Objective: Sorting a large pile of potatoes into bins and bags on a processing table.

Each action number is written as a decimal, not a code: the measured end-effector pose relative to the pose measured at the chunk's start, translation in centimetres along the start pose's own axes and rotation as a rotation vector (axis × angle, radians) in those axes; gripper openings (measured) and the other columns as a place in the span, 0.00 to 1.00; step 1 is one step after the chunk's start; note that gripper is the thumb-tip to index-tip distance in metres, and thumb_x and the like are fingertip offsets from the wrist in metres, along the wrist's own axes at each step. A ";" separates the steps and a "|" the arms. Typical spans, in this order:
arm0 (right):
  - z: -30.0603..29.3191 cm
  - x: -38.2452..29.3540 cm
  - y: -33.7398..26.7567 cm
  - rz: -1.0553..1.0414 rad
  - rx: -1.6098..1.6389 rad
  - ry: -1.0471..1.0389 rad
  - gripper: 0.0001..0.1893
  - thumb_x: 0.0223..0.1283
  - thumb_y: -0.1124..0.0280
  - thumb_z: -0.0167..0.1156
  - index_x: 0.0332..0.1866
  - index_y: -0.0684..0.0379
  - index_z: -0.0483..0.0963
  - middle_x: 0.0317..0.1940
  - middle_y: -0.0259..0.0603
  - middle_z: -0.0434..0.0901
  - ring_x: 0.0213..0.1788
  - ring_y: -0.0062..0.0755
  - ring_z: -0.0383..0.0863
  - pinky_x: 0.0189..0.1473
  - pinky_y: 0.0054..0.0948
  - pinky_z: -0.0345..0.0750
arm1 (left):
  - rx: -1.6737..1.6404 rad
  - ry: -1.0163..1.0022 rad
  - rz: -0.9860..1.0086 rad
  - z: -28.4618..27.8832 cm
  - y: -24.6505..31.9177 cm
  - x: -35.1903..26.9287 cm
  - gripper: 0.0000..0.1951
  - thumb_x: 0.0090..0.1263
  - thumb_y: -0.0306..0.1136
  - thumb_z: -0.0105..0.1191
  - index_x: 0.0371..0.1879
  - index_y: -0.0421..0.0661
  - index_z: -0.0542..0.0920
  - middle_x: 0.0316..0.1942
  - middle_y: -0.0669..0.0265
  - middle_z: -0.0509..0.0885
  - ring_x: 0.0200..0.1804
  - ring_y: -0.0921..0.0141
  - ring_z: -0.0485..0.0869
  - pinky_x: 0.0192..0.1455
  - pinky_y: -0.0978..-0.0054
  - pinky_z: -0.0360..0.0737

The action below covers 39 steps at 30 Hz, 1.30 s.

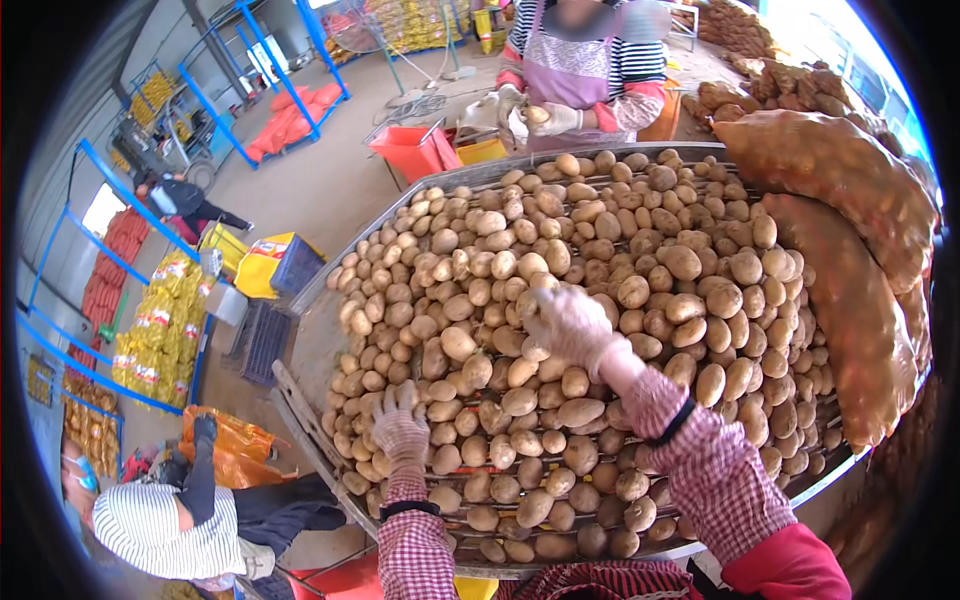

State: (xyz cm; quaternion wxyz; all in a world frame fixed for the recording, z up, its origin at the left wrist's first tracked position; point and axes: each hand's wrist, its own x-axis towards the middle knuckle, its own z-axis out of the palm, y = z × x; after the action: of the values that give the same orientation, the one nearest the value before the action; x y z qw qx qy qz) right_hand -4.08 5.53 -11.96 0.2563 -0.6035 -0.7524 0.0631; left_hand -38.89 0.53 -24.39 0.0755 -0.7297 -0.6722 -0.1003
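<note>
Many loose potatoes (458, 343) cover a slatted metal sorting table (322, 341) in front of me. My left hand (401, 429), in a pale dusty glove, rests on the potatoes near the table's left end with its fingers spread. Over the middle of the heap is my right hand (568, 324), also gloved and blurred. Its fingers point away from me and reach down among the potatoes, with one potato (543, 280) just beyond the fingertips. Whether it grips anything is hidden by the blur. Both checked sleeves have dark bands at the wrists.
Full mesh sacks (832, 172) lean on the table's right side. Across from me, a gloved person (570, 82) holds a potato beside a red bin (415, 152). At lower left, another person (176, 525) bends near an orange sack (229, 446). Blue crates (262, 341) stand left.
</note>
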 end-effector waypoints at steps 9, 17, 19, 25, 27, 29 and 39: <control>5.9 7.7 10.7 0.307 0.147 -0.141 0.34 0.68 0.46 0.59 0.73 0.54 0.67 0.65 0.61 0.78 0.66 0.65 0.78 0.69 0.51 0.74 | -0.242 0.124 0.035 1.4 -2.3 8.3 0.22 0.70 0.36 0.59 0.62 0.48 0.81 0.68 0.50 0.75 0.67 0.48 0.76 0.69 0.48 0.74; 5.8 8.3 9.0 0.355 0.008 -0.254 0.32 0.65 0.45 0.61 0.70 0.49 0.71 0.52 0.59 0.86 0.56 0.60 0.86 0.62 0.49 0.81 | -0.322 -0.244 0.394 -3.3 15.6 16.6 0.33 0.72 0.50 0.61 0.74 0.50 0.73 0.73 0.48 0.73 0.68 0.48 0.76 0.70 0.51 0.75; 3.6 7.1 7.0 0.500 0.329 -0.310 0.30 0.65 0.44 0.60 0.68 0.48 0.73 0.47 0.57 0.87 0.52 0.54 0.88 0.58 0.47 0.82 | -0.258 -0.120 0.416 -1.5 14.5 15.3 0.34 0.71 0.51 0.61 0.75 0.51 0.72 0.74 0.50 0.72 0.64 0.49 0.79 0.67 0.49 0.76; 1.3 -0.5 3.5 0.157 -0.137 -0.364 0.29 0.63 0.38 0.63 0.61 0.47 0.79 0.58 0.45 0.86 0.69 0.51 0.78 0.64 0.44 0.78 | -0.173 -0.336 0.432 -3.5 12.7 9.1 0.39 0.71 0.54 0.57 0.78 0.48 0.67 0.76 0.55 0.72 0.50 0.55 0.88 0.60 0.41 0.73; 0.6 -2.5 0.0 0.212 -0.115 -0.559 0.30 0.65 0.41 0.62 0.63 0.51 0.78 0.59 0.48 0.83 0.70 0.56 0.75 0.63 0.51 0.80 | -0.064 -0.363 0.426 -4.8 13.3 6.3 0.39 0.70 0.51 0.59 0.79 0.49 0.67 0.74 0.58 0.75 0.59 0.57 0.84 0.65 0.39 0.68; 3.9 -6.9 -2.4 0.069 -0.263 -0.526 0.34 0.65 0.42 0.61 0.68 0.55 0.75 0.62 0.51 0.81 0.75 0.62 0.69 0.64 0.58 0.77 | 0.003 -0.257 0.407 -5.2 12.3 2.7 0.39 0.68 0.49 0.63 0.78 0.51 0.68 0.70 0.60 0.77 0.62 0.57 0.81 0.66 0.38 0.66; 2.7 -23.8 -8.8 -0.342 -0.216 -0.600 0.30 0.67 0.52 0.62 0.74 0.44 0.71 0.80 0.50 0.56 0.77 0.57 0.64 0.64 0.75 0.67 | -0.112 -0.249 0.129 -7.1 8.6 -13.8 0.33 0.61 0.26 0.59 0.71 0.51 0.75 0.76 0.53 0.65 0.78 0.47 0.64 0.74 0.46 0.72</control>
State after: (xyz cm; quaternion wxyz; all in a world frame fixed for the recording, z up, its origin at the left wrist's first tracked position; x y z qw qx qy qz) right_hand -9.75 -18.57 -18.08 -0.0345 -0.4472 -0.8865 0.1140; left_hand -31.69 -15.30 -20.74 -0.0431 -0.7813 -0.6213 -0.0412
